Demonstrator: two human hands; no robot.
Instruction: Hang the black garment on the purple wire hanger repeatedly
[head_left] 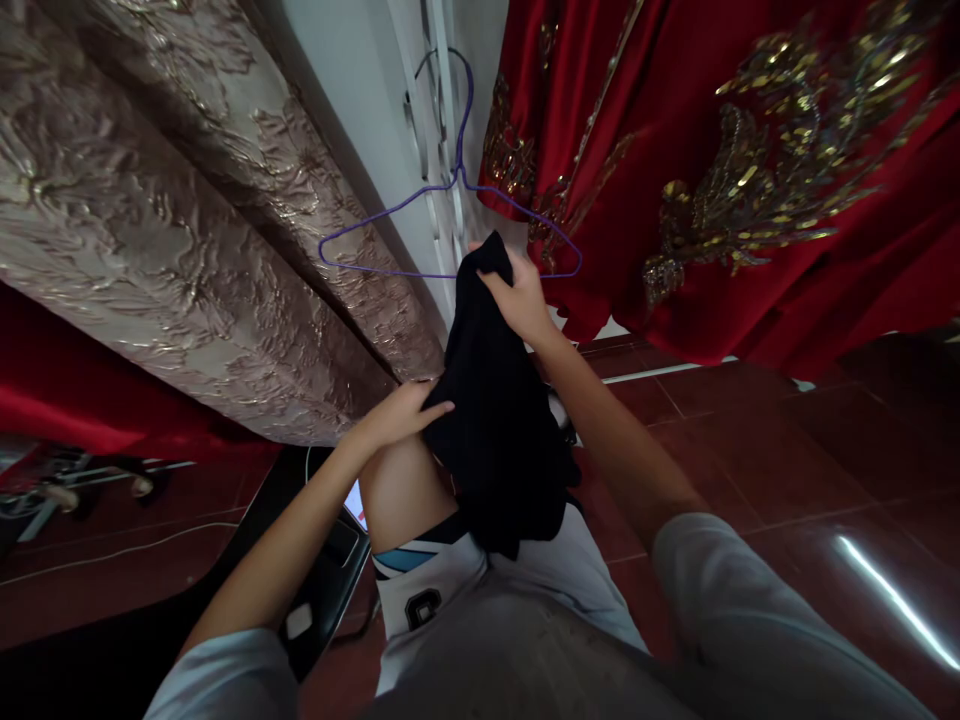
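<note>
One black garment [495, 430] hangs between my two hands: my right hand [521, 295] is clamped on its top edge, just under the bottom bar of the one purple hanger [390, 272], while my left hand [397, 415] pinches its side edge lower down, above my knee. The hanger hooks on a white door [360, 90], squeezed between one beige curtain [150, 200] on the left and one red embroidered cloth [750, 170] on the right, whose hem sits close to my right wrist. Open tiled floor [787, 440] lies to the right below that cloth.
</note>
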